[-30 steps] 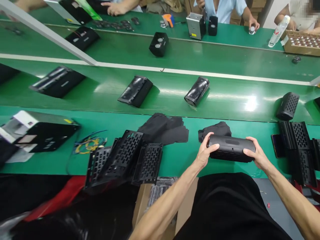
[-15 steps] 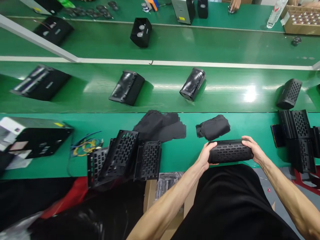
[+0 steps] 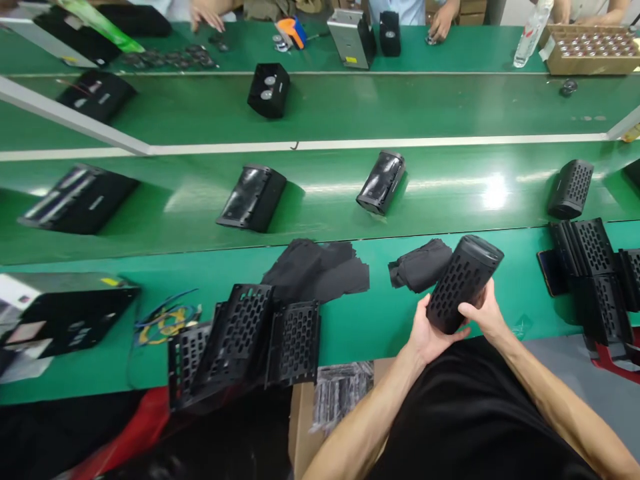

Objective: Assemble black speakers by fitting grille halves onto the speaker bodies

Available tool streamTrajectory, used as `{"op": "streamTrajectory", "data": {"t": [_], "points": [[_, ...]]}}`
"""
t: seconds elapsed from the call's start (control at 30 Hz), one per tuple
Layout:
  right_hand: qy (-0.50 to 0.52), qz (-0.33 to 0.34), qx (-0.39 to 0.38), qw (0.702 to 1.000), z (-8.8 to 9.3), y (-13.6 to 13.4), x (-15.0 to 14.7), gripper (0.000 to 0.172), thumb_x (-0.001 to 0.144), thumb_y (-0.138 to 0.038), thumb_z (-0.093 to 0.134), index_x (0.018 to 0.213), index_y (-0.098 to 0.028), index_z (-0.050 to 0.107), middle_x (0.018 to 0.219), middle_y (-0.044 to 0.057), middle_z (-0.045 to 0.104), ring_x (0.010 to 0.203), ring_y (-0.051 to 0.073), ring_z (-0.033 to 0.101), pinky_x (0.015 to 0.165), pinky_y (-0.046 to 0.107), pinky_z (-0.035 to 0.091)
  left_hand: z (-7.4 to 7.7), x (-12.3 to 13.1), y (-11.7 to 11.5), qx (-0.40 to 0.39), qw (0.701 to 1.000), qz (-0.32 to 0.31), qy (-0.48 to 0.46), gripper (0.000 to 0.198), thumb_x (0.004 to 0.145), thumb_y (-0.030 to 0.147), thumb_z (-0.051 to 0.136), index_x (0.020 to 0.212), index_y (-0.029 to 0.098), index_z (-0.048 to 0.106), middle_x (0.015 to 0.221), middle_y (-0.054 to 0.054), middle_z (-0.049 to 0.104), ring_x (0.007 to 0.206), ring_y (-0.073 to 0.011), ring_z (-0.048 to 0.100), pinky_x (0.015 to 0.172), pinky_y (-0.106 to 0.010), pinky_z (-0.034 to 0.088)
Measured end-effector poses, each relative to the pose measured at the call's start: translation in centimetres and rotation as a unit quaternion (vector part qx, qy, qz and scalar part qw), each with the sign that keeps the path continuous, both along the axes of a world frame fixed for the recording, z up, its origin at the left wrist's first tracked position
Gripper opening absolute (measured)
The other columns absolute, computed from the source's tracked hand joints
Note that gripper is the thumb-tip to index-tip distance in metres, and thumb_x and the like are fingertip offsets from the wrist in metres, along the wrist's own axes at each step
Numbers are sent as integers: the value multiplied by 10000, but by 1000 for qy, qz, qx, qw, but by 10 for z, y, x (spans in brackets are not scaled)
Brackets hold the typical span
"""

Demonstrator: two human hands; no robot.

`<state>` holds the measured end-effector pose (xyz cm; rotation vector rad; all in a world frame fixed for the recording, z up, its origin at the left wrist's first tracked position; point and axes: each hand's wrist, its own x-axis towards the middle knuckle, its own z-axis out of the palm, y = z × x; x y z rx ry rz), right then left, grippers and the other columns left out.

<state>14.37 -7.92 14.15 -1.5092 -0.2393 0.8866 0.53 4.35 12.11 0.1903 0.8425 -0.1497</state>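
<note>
A black speaker (image 3: 459,288) with a slotted grille is tilted up between my hands, above the near edge of the green table. My left hand (image 3: 434,333) grips its lower end. My right hand (image 3: 486,310) holds its right side, the thumb pressed on the grille. Just behind the speaker lies a small stack of black cloth pieces (image 3: 419,265). More black cloth (image 3: 320,270) is spread to the left. Several loose perforated grilles (image 3: 294,341) lean together at the table's front edge, left of my hands.
On the green conveyor (image 3: 320,200) stand speaker bodies, one (image 3: 382,183) straight ahead and a grilled one (image 3: 572,189) at right. Stacked grilles (image 3: 595,267) and a phone (image 3: 553,272) lie right. Coiled cables (image 3: 167,323) sit left. Co-workers' hands (image 3: 443,21) show across the line.
The speaker has turned from lying level to tilted, its far end raised to the right. My right hand has shifted from its right end to its side. The view has tilted up somewhat.
</note>
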Motion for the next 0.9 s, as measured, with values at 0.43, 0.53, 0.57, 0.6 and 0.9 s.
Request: {"op": "streamTrajectory", "data": {"t": [0.43, 0.53, 0.57, 0.6, 0.9], "points": [[-244, 511, -299, 768, 64, -15, 38, 1056, 695, -511, 858, 1633, -282, 429, 1479, 158, 640, 1239, 429, 672, 1009, 523, 520, 1, -10, 58, 411, 845, -300, -164, 1030, 675, 608, 889, 1563, 286, 478, 1622, -128, 463, 1454, -409, 448, 1192, -505, 388], [-222, 479, -290, 799, 55, -33, 35, 1110, 685, -514, 876, 1657, -280, 392, 1563, 157, 579, 1321, 433, 627, 1061, 540, 498, -3, -27, 41, 404, 866, -260, -140, 978, 691, 616, 861, 1515, 248, 485, 1549, -137, 501, 1376, -396, 502, 1136, -476, 431], [-206, 453, -282, 820, 51, -43, 37, 1126, 672, -516, 889, 1657, -289, 392, 1578, 151, 565, 1351, 432, 604, 1082, 548, 484, -4, -32, 37, 408, 868, -249, -136, 931, 691, 600, 866, 1476, 246, 511, 1503, -128, 533, 1334, -384, 530, 1118, -463, 442], [-183, 420, -272, 846, 47, -54, 39, 1134, 654, -522, 906, 1648, -298, 407, 1580, 145, 562, 1374, 430, 583, 1103, 553, 469, -4, -36, 33, 412, 870, -237, -131, 891, 688, 575, 874, 1442, 249, 530, 1454, -118, 563, 1291, -370, 555, 1096, -447, 453], [-5, 116, -196, 974, 9, -110, 8, 1017, 645, -624, 911, 1496, -276, 476, 1492, 113, 562, 1305, 355, 568, 1123, 470, 439, -2, -46, 24, 366, 916, -154, -49, 776, 638, 450, 901, 1331, 262, 605, 1161, -66, 660, 1090, -309, 608, 960, -360, 491]]}}
